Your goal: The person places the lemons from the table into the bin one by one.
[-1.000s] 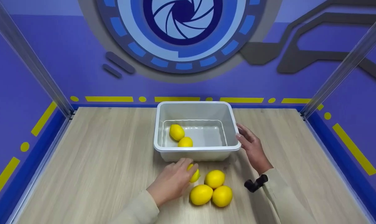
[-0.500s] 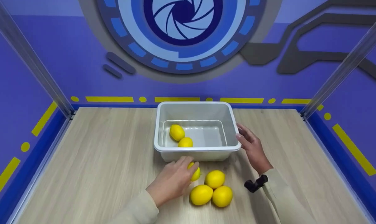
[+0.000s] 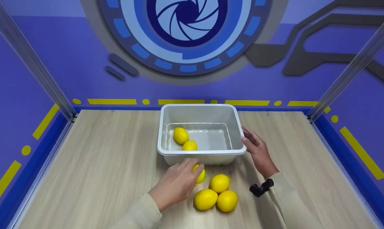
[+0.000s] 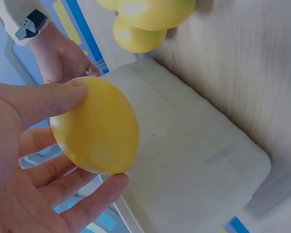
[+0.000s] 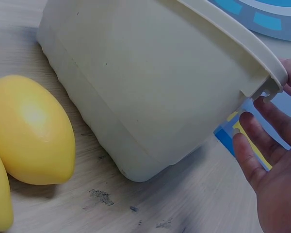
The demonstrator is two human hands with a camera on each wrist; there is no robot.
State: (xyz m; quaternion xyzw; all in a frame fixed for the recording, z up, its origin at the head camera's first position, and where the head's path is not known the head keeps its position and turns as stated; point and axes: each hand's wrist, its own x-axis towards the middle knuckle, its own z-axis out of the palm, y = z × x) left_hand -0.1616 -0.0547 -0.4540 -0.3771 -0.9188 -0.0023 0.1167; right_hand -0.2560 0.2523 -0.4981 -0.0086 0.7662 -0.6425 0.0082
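My left hand (image 3: 176, 183) holds a yellow lemon (image 4: 99, 128), thumb on one side and fingers on the other, just in front of the white plastic bin (image 3: 199, 152). In the left wrist view the lemon is raised beside the bin's outer wall. My right hand (image 3: 258, 152) grips the bin's right rim, with the thumb at the edge and fingertips under it. Two lemons (image 3: 181, 135) lie inside the bin at its left. Three more lemons (image 3: 219, 183) sit grouped on the table in front of it, partly seen in the right wrist view.
The bin stands on a light wood-grain table (image 3: 109, 165) near the purple back wall (image 3: 67, 63). Metal posts (image 3: 344, 76) rise at both back corners, with side panels left and right. A black strap mount (image 3: 261, 187) is on the right wrist.
My left hand has shifted very slightly upward in view, toward the bin, with the lemon in its grip. The right hand, bin and other lemons stay where they were.
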